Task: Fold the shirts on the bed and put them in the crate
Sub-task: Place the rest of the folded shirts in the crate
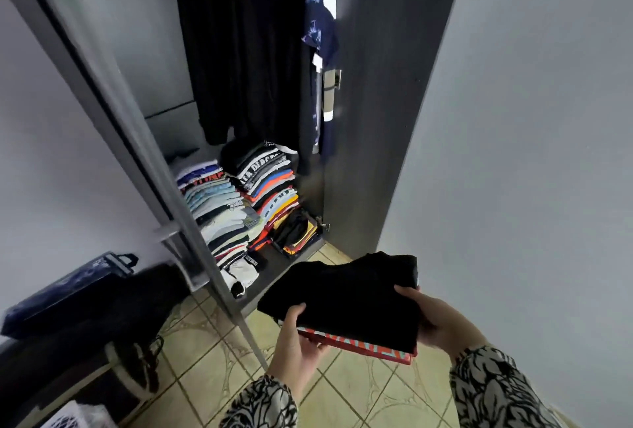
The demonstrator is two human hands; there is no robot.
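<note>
Shirts, folded, carried as small stack in front of open wardrobe [370,92], well above tiled floor [359,390]. Stack: black folded shirt [346,294] on top, red patterned shirt [363,345] beneath, only its near edge showing. Held flat and level between both hands, probably so folds stayed intact during carry.

Ordered by size. Wardrobe: door [113,119] swung open at left, dark garments [246,44] hanging inside plus blue printed shirt [320,16]. Below them, two tall piles of folded clothes [239,208] on wardrobe shelf, packed side by side; stacked edge-out, likely for quick picking. Dark bag [68,290] with handle lying low at left, near door. White slatted container [73,417] at bottom left corner, possibly the crate; too cropped to confirm. Bed not identifiable in view.

Left hand [298,342] gripped stack's near-left corner, thumb on top of black shirt, fingers curled underneath red one. Right hand [435,321] gripped right edge same way, thumb over top, fingers hidden below. Patterned sleeves [496,390] on both arms.

Judgement: folding done for these two, placement step pending; stack pointed toward wardrobe, not toward white container, so destination unclear. Risk: top shirt sliding off if stack tilted.
</note>
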